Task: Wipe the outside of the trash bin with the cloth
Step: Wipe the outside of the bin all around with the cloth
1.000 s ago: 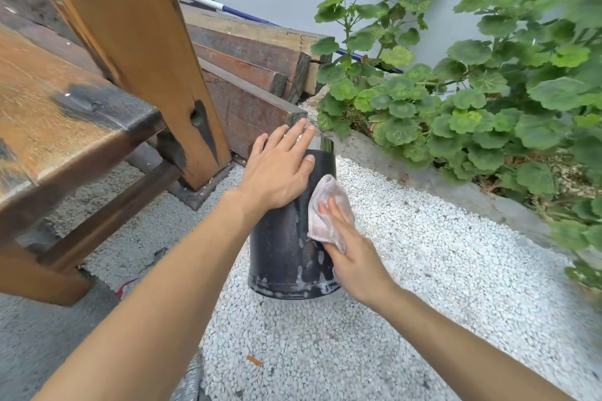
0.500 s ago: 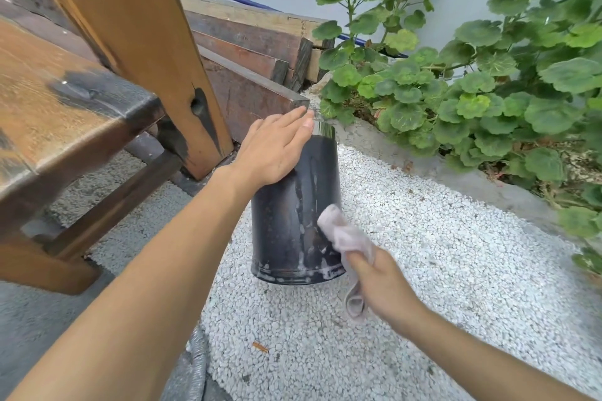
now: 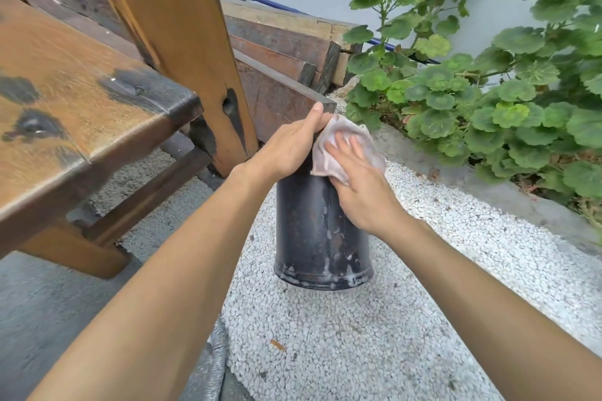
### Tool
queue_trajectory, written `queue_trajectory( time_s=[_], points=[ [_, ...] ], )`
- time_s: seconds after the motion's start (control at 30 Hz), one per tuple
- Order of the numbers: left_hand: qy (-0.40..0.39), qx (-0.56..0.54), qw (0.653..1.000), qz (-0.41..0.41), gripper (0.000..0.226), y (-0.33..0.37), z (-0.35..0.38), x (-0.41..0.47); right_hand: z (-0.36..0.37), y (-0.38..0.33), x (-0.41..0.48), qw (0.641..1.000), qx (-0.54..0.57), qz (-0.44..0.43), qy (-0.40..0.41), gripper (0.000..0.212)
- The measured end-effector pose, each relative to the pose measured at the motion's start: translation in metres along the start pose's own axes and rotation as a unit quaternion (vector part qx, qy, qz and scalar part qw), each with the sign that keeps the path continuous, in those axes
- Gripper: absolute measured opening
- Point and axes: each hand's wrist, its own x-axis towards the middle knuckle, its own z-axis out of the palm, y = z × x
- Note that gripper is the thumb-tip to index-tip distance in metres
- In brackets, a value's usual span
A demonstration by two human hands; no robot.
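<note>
A black trash bin [image 3: 321, 237] stands upside down on white gravel, its side streaked with soapy smears. My left hand [image 3: 290, 146] lies flat over the bin's top left edge and steadies it. My right hand [image 3: 361, 185] presses a pale pink cloth [image 3: 342, 146] against the bin's upper right part, fingers spread over the cloth. The cloth covers the top of the bin, so the top surface is hidden.
A worn wooden bench [image 3: 81, 101] and its slanted leg [image 3: 182, 42] stand close on the left. Stacked wooden planks [image 3: 286, 45] lie behind the bin. Green plants [image 3: 488, 91] grow behind a concrete kerb [image 3: 488, 185] on the right. White gravel [image 3: 358, 335] surrounds the bin.
My right hand has lifted the cloth from low beside the bin up onto its top right part. My left hand stays on the top edge. The view has come closer.
</note>
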Motion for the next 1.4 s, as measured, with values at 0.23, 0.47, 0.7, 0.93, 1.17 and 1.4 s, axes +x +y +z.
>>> queue_trajectory(
  time_s=[0.23,0.47,0.7,0.93,1.17,1.4],
  points=[
    [-0.006,0.112,0.993,0.037,0.061,-0.001,0.003,0.004,0.009,0.012,-0.037,0.996,-0.049,-0.027,-0.065,0.069],
    [-0.010,0.207,0.974,0.086,0.068,-0.018,0.004,0.015,0.019,0.012,-0.096,0.976,-0.109,-0.030,-0.186,0.088],
    [-0.002,0.233,0.968,0.091,0.058,-0.017,0.004,0.013,0.023,0.008,-0.139,0.954,-0.139,-0.038,-0.262,0.091],
    [0.008,0.236,0.967,0.090,0.058,-0.014,0.005,0.010,0.020,0.014,-0.156,0.963,-0.005,0.002,-0.268,0.072],
    [0.031,0.284,0.950,0.126,0.051,-0.012,0.005,0.009,-0.030,0.000,-0.125,0.847,0.375,0.369,-0.068,0.036],
    [0.020,0.341,0.926,0.159,0.088,-0.020,0.004,0.010,-0.040,0.009,-0.108,0.820,0.439,0.348,0.112,0.028]
  ],
)
